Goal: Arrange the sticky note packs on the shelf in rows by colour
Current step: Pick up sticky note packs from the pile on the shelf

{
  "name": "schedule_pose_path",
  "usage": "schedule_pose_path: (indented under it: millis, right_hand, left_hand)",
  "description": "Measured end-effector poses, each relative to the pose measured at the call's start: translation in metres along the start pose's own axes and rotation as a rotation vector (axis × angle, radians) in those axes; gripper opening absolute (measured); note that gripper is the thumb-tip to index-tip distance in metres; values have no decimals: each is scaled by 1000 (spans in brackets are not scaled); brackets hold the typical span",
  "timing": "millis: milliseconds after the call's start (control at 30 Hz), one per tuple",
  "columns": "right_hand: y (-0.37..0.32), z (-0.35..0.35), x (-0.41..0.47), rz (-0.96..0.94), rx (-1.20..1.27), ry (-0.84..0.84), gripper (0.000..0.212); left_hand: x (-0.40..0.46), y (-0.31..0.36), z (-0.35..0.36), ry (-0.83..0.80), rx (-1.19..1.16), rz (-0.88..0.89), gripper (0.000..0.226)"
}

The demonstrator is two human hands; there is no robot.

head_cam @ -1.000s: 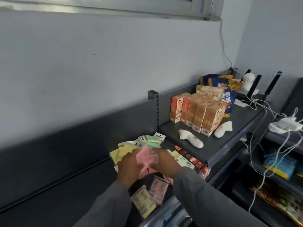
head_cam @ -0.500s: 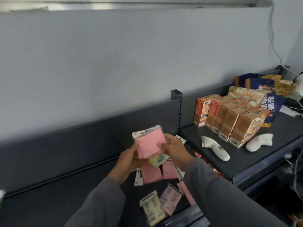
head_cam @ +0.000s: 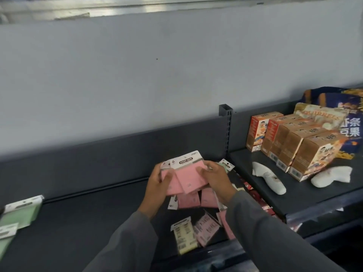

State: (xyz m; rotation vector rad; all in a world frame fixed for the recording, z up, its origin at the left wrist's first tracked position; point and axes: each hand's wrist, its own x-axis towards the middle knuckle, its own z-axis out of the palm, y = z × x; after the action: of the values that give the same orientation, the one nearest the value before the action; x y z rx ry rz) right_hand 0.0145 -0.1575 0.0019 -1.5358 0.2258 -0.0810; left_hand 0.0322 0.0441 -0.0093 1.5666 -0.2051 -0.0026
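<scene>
The left hand (head_cam: 157, 185) and right hand (head_cam: 213, 178), fingers curled, grip a fanned bunch of pink sticky note packs (head_cam: 185, 177) raised above the dark shelf (head_cam: 98, 222). Colour-gathering appears underway; next, seemingly, squaring the bunch into a pink row, apart from the green packs (head_cam: 18, 214) far left.

A pale grey wall (head_cam: 157, 75) fills the far side, with a metal ledge (head_cam: 117, 8) catching light along its top. Dark grey shelving (head_cam: 88, 146) runs below it, split by a slotted upright (head_cam: 225, 122).
</scene>
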Motion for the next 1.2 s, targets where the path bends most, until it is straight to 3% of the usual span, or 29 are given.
schedule_pose_path:
  millis: [200, 433, 500, 600, 700, 900, 1067, 1200]
  right_hand:
    - [4, 92, -13, 13, 100, -79, 15]
    - [16, 258, -53, -38, 8, -273, 17]
    - [18, 309, -71, -57, -24, -327, 13]
    - [27, 376, -93, -70, -47, -379, 13]
    - [38, 433, -108, -5, 7, -409, 16]
    - [51, 495, -122, 55, 83, -377, 19]
    - [53, 548, -119, 20, 74, -388, 41]
    - [39, 608, -105, 5, -3, -481, 48]
  left_hand:
    - [-36, 6, -93, 153, 137, 106, 38]
    - [-114, 31, -236, 388, 177, 143, 73]
    - [-139, 36, -281, 433, 184, 133, 70]
    - [-165, 37, -341, 491, 269, 115, 48]
    - [-175, 29, -397, 452, 294, 67, 41]
    - [-171, 17, -468, 302, 229, -35, 60]
    - [-162, 8, -517, 342, 188, -94, 64]
    - [-159, 7, -566, 523, 313, -78, 63]
